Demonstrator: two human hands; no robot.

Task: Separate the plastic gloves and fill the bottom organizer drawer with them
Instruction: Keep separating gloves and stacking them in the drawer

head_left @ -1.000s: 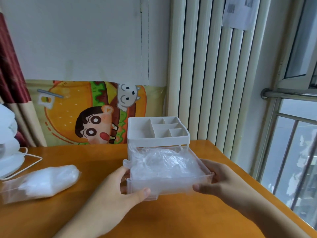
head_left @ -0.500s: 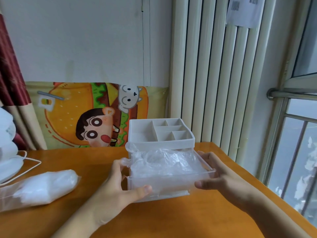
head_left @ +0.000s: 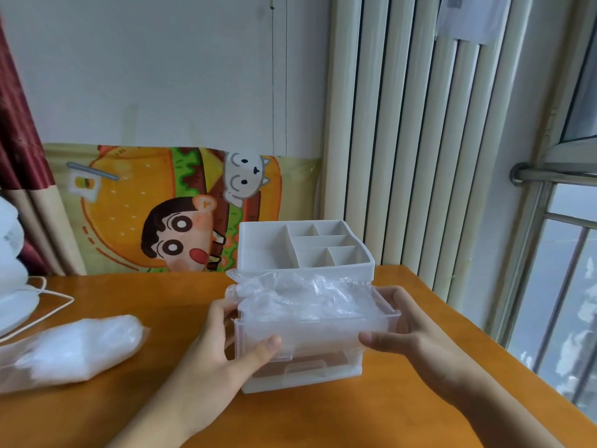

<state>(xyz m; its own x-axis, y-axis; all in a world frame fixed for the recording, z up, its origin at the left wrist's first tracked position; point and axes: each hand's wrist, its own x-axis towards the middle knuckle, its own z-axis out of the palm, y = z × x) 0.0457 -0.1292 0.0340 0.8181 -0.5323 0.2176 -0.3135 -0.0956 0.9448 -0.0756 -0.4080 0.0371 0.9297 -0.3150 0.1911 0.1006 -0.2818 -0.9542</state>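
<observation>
Both hands are gripping the clear drawer [head_left: 315, 331], one at each front corner. Left hand [head_left: 219, 354] is wrapping the drawer's 9 o'clock side, thumb pressing on the front face, fingers curled round the side wall. Right hand [head_left: 416, 331] is clamping the 3 o'clock side the same way, thumb lying flat on the front panel, fingers behind the side wall. Drawer is sitting partly pulled out of the white organizer [head_left: 305, 253], which is standing at 12 o'clock from the hands on the wooden table [head_left: 323, 421]. Crumpled plastic gloves [head_left: 303, 299] are filling the drawer and bulging above its rim, right between the two hands. A second clear drawer [head_left: 305, 367] with a front pull tab is sitting closed below the held one. A bag of gloves [head_left: 71, 347] is lying at 9 o'clock, well apart from the left hand.
</observation>
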